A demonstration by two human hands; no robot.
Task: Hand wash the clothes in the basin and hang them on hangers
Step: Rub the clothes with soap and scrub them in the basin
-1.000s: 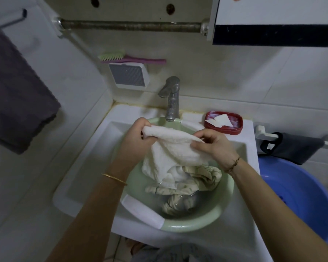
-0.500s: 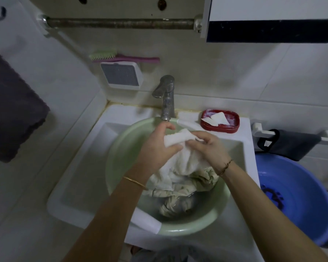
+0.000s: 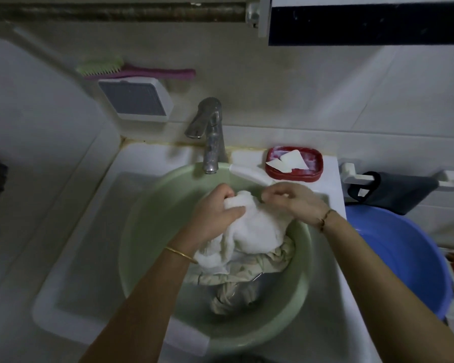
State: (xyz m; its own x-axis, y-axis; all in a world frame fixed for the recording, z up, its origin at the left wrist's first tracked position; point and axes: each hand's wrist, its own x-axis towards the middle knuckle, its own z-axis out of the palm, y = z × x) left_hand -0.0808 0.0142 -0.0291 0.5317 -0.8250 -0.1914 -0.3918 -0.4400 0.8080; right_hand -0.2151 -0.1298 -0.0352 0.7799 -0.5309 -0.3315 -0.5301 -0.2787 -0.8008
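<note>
**Scrubbing the white garment over the green basin**

The left hand (image 3: 215,216) gripped the near-left fold of the white garment (image 3: 257,226), fingers curled over the cloth and thumb laid across it. Just to its right, the right hand (image 3: 294,203) pinched the far edge of the same garment with bent fingers. The garment lay bunched between and below both hands, inside the green basin (image 3: 152,231), resting on a patterned beige cloth (image 3: 249,271) that trailed down into the water towards the person. The basin sat in the white sink (image 3: 95,213). Beyond the left hand stood the faucet (image 3: 210,134), and beyond the right hand, the red soap dish (image 3: 294,163). Well to the right of the right hand was the blue tub (image 3: 404,258).

Procedure, as judged from the grips:
1. Keep both grips close together so that the fabric between them stays taut.
2. Rub one fold against the other in short strokes.
3. Work low over the basin so that runoff falls back into it.
4. Re-grip onto a fresh section once one patch is done.

No hanger was visible; hanging appeared to be a later stage.

Compared with the frame a second earlier, the hands had closed in: the cloth, then stretched out between them and held higher, was gathered into a compact bundle lower over the basin. The camera had also tipped closer to the sink.
</note>
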